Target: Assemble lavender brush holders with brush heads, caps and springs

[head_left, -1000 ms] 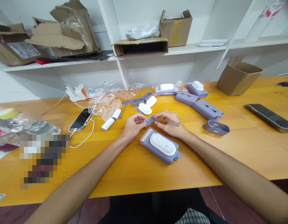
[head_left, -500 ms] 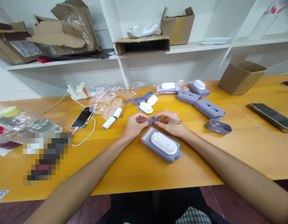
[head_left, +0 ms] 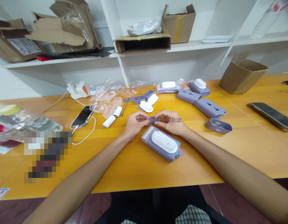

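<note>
Between my hands is a small purple plastic part [head_left: 151, 119]. My left hand [head_left: 135, 124] pinches its left end between thumb and fingers. With a similar pinch, my right hand [head_left: 169, 122] grips its right side, where a metal coil spring [head_left: 174, 119] runs out past the fingers to the right. How the spring joins the part is hidden by the fingers. Just below my hands, a purple case with a white bristled brush head [head_left: 164, 142] lies bristles up on the table, touched by neither hand.
Beyond my hands lie white oval pieces [head_left: 146, 106], small purple shells [head_left: 138, 99] and a white roller piece [head_left: 112, 117]. Purple perforated covers [head_left: 209, 108] and a hollow purple shell [head_left: 219, 126] lie to the right, near a phone [head_left: 272, 115]. Bottles [head_left: 29, 123] stand left.
Both hands stay in nearly the same place, still holding the part and spring. The purple part looks slightly turned between the fingers, and the whole view has shifted a little.
</note>
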`<state>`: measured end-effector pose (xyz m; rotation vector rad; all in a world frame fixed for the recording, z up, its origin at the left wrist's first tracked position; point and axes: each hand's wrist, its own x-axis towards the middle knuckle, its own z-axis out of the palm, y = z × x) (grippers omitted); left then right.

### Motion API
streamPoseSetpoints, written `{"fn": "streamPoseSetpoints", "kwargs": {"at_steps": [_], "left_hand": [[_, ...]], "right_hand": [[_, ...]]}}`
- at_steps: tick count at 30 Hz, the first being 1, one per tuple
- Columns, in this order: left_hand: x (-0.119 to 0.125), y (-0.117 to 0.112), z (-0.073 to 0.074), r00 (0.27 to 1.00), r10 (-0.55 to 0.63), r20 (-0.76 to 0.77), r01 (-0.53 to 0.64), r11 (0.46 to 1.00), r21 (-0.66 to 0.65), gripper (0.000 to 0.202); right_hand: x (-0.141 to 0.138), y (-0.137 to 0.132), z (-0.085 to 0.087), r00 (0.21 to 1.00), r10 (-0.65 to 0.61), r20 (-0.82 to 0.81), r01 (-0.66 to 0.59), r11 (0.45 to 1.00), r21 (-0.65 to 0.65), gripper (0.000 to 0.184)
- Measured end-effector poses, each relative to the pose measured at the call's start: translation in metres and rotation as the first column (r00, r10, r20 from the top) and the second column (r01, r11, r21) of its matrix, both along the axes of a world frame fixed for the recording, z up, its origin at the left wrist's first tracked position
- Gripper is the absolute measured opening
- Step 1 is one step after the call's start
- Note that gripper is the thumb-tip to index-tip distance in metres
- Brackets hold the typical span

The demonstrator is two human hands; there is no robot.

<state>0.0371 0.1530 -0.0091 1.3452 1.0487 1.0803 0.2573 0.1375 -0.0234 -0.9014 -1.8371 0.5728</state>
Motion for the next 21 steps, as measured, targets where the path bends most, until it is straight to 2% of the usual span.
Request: {"fn": "streamPoseSetpoints", "kwargs": {"at_steps": [4,7,10,12,17,21], "left_hand": [[-0.0006,0.0013,-0.0017,0.999,-0.024,-0.028,0.024,1.0,-0.009,0.04],[-0.0014,0.0021,-0.0035,0.981,-0.041,-0.189,0.055,0.996,0.068,0.03],[-0.0023,0.002,-0.0059,0.929,-0.039,-0.367,0.109,0.979,0.172,0.017],[-0.0033,0.0017,-0.0068,0.904,-0.037,-0.427,0.137,0.969,0.206,0.018],[-0.006,0.0017,-0.0046,0.858,-0.09,-0.505,0.272,0.914,0.3,0.029],[-0.0061,0.0007,-0.0041,0.854,-0.079,-0.515,0.295,0.888,0.353,0.026]], "right_hand": [[0.0024,0.0031,-0.0032,0.995,-0.035,0.095,0.036,0.999,-0.005,0.017],[0.0042,0.0056,-0.0046,0.994,-0.017,0.108,0.018,1.0,-0.01,0.017],[0.0047,0.0066,-0.0044,0.994,0.007,0.109,-0.005,1.0,-0.013,0.015],[0.0047,0.0068,-0.0038,0.993,0.01,0.115,-0.007,1.0,-0.02,0.015],[0.006,0.0076,-0.0023,0.995,0.024,0.099,-0.016,0.996,-0.087,0.017],[0.0085,0.0082,0.001,0.984,0.076,0.159,-0.064,0.995,-0.077,0.019]]}}
